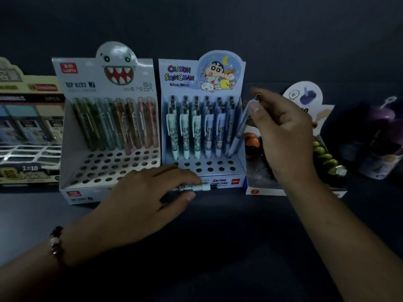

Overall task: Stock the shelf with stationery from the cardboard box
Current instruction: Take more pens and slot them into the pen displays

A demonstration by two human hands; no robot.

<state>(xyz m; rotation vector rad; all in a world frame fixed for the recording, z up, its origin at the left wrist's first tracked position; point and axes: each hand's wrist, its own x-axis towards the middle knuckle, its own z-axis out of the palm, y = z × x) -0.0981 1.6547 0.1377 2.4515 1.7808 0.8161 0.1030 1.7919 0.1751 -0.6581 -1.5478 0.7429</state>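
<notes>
While the right hand (281, 129) pinches a pale blue pen (239, 129) at the right edge of the Crayon Shinchan display box (237, 168), tip near the rear holes, the left hand (141, 199) has its grip clamped on a mint pen (197, 187) lying level before that box. Box stands on the dark shelf (218, 236), beside the monster-face pen box (72, 131).

A dark shelf (218, 236) fills the lower half of the frame. On it, across the middle, stand a yellow box (28, 131) at far left, a monster pen display (109, 127), a Crayon Shinchan pen display (202, 118), another display box (305, 171) and purple items (379, 144) at far right.
</notes>
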